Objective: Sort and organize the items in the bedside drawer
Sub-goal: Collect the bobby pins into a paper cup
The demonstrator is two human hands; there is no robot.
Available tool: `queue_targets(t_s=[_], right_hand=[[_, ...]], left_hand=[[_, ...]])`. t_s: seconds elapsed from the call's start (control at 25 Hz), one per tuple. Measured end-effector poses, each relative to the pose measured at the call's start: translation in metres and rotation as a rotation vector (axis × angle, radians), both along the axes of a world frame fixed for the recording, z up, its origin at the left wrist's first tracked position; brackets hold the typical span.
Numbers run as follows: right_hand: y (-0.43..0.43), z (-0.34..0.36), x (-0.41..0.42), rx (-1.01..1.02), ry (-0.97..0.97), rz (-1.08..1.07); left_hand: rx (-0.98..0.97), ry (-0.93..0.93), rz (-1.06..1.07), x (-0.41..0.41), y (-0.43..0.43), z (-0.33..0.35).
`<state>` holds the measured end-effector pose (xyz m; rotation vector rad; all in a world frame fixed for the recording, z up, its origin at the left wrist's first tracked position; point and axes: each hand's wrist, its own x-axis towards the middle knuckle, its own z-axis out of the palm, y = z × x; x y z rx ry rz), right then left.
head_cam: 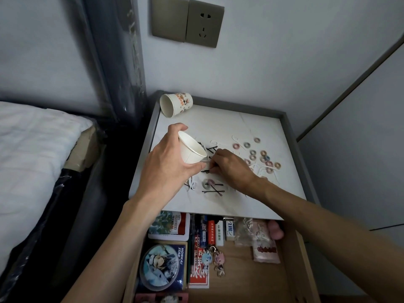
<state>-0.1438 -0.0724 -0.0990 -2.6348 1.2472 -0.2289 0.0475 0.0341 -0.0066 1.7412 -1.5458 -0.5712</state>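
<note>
My left hand (168,158) grips a white paper cup (192,150), tilted with its mouth toward the right, just above the bedside table top (223,123). Beside the cup's rim, my right hand (229,166) pinches a black hairpin (206,171) among the scattered hairpins (213,191) and white floss picks (191,184). Several small coloured hair ties (262,157) lie to the right on the top. Below, the open drawer (244,270) holds cards, boxes, a round badge (160,266) and keychains (215,259).
A second printed paper cup (175,104) lies on its side at the table's back left corner. The bed with a white mattress (32,160) is to the left. A wall socket (188,21) sits above. A cabinet side (360,149) stands at the right.
</note>
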Motion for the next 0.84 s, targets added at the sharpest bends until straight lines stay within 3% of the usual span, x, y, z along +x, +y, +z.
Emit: queue_targets(t_s=[0.08,0.24,0.36,0.44,0.64,0.72,0.84], right_hand=[[0.000,-0.001,0.000,0.000,-0.043,-0.013],[-0.006,0.029,0.007,0.323,-0.413,-0.323],[-0.011,0.068,0.014,0.393,-0.659,-0.327],[-0.007,0.101,0.021,0.378,-0.634,-0.246],[0.010,0.144,0.046,0.373,-0.302,0.144],[0.002,0.139,0.046,0.327,-0.327,0.119],[-0.029,0.113,0.026,0.234,-0.353,-0.118]], left_hand=[[-0.001,-0.006,-0.002,0.000,-0.001,0.000],[0.000,-0.005,-0.006,0.000,-0.002,0.001],[-0.007,-0.001,-0.007,0.000,-0.002,0.000],[-0.005,0.005,-0.002,0.000,-0.003,-0.001],[0.008,0.042,-0.015,-0.005,-0.005,-0.003],[0.006,0.041,-0.006,-0.003,-0.005,-0.002],[-0.003,-0.003,0.017,0.000,-0.003,-0.002]])
